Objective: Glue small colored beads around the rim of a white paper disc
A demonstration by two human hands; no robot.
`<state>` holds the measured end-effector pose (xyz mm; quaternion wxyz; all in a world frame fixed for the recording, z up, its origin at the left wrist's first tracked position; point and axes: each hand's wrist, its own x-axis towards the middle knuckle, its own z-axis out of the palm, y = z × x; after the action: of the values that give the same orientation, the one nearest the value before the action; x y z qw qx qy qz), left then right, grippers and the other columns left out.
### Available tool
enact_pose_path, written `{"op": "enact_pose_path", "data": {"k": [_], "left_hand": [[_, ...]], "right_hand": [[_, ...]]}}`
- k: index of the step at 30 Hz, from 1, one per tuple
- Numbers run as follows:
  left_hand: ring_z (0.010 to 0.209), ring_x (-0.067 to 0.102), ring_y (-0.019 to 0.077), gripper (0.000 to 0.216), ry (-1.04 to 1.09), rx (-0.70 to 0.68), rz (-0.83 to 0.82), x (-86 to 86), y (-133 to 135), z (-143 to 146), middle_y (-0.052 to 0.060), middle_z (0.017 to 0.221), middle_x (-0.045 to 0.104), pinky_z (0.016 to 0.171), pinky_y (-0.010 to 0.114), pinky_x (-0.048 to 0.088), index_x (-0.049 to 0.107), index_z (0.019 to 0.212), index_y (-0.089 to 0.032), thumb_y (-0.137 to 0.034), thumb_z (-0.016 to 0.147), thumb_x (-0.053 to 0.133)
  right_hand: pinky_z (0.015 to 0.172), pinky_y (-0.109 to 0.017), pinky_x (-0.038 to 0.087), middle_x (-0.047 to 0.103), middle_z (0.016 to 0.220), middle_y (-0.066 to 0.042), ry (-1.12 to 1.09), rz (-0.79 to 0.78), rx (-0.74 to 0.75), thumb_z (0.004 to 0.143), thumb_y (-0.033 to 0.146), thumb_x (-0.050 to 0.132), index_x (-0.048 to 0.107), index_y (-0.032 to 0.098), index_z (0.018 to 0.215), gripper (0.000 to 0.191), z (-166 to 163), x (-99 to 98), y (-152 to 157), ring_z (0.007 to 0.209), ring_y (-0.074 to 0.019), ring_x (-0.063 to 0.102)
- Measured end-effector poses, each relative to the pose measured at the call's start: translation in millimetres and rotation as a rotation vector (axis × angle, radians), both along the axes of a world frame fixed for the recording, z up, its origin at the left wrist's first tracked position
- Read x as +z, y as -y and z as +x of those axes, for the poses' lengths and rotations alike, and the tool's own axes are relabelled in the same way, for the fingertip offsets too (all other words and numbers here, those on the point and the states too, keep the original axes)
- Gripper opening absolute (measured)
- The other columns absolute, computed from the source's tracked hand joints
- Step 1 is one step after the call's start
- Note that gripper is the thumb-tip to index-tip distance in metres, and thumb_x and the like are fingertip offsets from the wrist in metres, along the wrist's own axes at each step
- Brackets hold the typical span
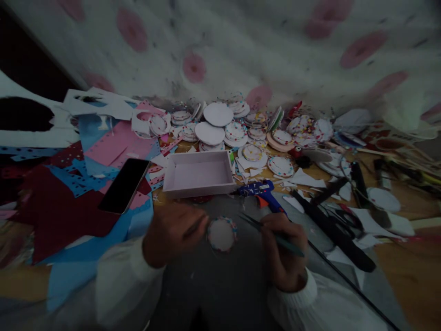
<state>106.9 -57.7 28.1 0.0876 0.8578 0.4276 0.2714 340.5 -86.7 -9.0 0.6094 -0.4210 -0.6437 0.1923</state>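
A small round white disc with a rim of red, blue and white dots lies on the grey mat between my hands. At its left edge is my left hand, closed with the fingertips pressed together; blur hides whatever is between them. My right hand grips a pair of dark green tweezers like a pen. Their thin tips point left, just above and right of the disc, apart from it. Beyond the right hand lies a blue glue gun with an orange trigger.
A white open box stands behind the disc. A phone rests on coloured sheets at left. Several dotted discs are piled along the wall. Scissors, a black rod-like tool, a cable and paper scraps lie at right.
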Motion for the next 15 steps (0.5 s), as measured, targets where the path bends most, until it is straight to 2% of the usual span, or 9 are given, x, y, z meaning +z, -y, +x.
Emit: {"op": "enact_pose_path", "data": {"k": [1, 3, 5, 6, 8, 9, 12, 14, 15], "left_hand": [[0.064, 0.063, 0.0145, 0.010, 0.023, 0.077, 0.129, 8.1, 2, -9, 0.000, 0.071, 0.069, 0.063, 0.027, 0.048, 0.068, 0.086, -0.021, -0.019, 0.084, 0.059], [0.064, 0.062, 0.0134, 0.012, 0.170, 0.435, 0.304, 19.9, -1, -33, -0.002, 0.075, 0.069, 0.063, 0.026, 0.049, 0.067, 0.089, -0.024, -0.017, 0.082, 0.061], [0.068, 0.063, 0.0159, 0.019, 0.211, 0.690, 0.240, 21.7, -16, -65, 0.001, 0.083, 0.067, 0.064, 0.029, 0.052, 0.064, 0.102, -0.021, -0.026, 0.084, 0.058], [0.074, 0.064, 0.0195, 0.029, 0.147, 0.779, 0.175, 18.4, -26, -81, 0.004, 0.088, 0.067, 0.066, 0.032, 0.053, 0.061, 0.109, -0.019, -0.031, 0.083, 0.058], [0.100, 0.061, 0.0317, 0.057, -0.121, 0.884, 0.034, 5.4, -47, -110, 0.014, 0.111, 0.062, 0.078, 0.042, 0.052, 0.052, 0.122, -0.013, -0.044, 0.077, 0.064], [0.109, 0.057, 0.0380, 0.068, -0.228, 0.933, -0.034, -2.9, -55, -121, 0.019, 0.115, 0.060, 0.084, 0.048, 0.050, 0.050, 0.123, -0.010, -0.051, 0.072, 0.067], [0.105, 0.059, 0.0428, 0.073, -0.294, 0.961, -0.169, -25.6, -68, -139, 0.023, 0.110, 0.062, 0.081, 0.050, 0.050, 0.050, 0.120, -0.009, -0.060, 0.069, 0.064], [0.104, 0.059, 0.0427, 0.071, -0.261, 0.967, -0.131, -34.8, -68, -143, 0.024, 0.110, 0.062, 0.077, 0.048, 0.049, 0.047, 0.123, -0.012, -0.057, 0.070, 0.065], [0.102, 0.060, 0.0424, 0.071, -0.232, 0.920, -0.111, -37.3, -67, -143, 0.024, 0.110, 0.062, 0.075, 0.048, 0.048, 0.044, 0.125, -0.012, -0.055, 0.072, 0.064]], "right_hand": [[0.062, -0.031, 0.044, 0.058, 0.080, -0.001, -0.036, -0.013, -0.065, 0.080, 0.006, 0.054, 0.056, 0.020, 0.096, 0.021, 0, -0.5, 0, 0.070, -0.0154, 0.057], [0.062, -0.029, 0.042, 0.058, 0.079, 0.000, -0.134, -0.051, -0.192, 0.083, 0.012, 0.057, 0.057, 0.020, 0.093, 0.013, -2, -0.7, 0, 0.068, -0.0140, 0.055], [0.060, -0.027, 0.041, 0.057, 0.079, 0.000, -0.265, -0.113, -0.283, 0.084, 0.018, 0.060, 0.058, 0.020, 0.089, 0.006, -5, 0.0, 0, 0.067, -0.0128, 0.054], [0.059, -0.026, 0.040, 0.057, 0.078, 0.001, -0.336, -0.157, -0.303, 0.084, 0.020, 0.061, 0.059, 0.020, 0.087, 0.004, -5, 0.6, 0, 0.065, -0.0121, 0.053], [0.057, -0.024, 0.038, 0.057, 0.077, 0.001, -0.459, -0.255, -0.295, 0.082, 0.023, 0.063, 0.059, 0.020, 0.086, 0.006, -6, 1.5, -1, 0.063, -0.0108, 0.051], [0.056, -0.024, 0.039, 0.057, 0.077, 0.002, -0.514, -0.290, -0.278, 0.082, 0.023, 0.064, 0.059, 0.020, 0.086, 0.007, -6, 1.7, -2, 0.062, -0.0103, 0.051], [0.057, -0.024, 0.039, 0.056, 0.073, 0.003, -0.613, -0.325, -0.243, 0.081, 0.026, 0.066, 0.058, 0.020, 0.086, 0.011, -4, 1.6, -5, 0.061, -0.0102, 0.050], [0.056, -0.023, 0.039, 0.055, 0.071, 0.003, -0.612, -0.329, -0.238, 0.081, 0.027, 0.066, 0.057, 0.020, 0.085, 0.012, -3, 1.3, -6, 0.061, -0.0102, 0.050], [0.055, -0.023, 0.039, 0.054, 0.071, 0.003, -0.604, -0.337, -0.239, 0.080, 0.028, 0.066, 0.057, 0.020, 0.084, 0.012, -3, 1.2, -7, 0.060, -0.0101, 0.050]]}}
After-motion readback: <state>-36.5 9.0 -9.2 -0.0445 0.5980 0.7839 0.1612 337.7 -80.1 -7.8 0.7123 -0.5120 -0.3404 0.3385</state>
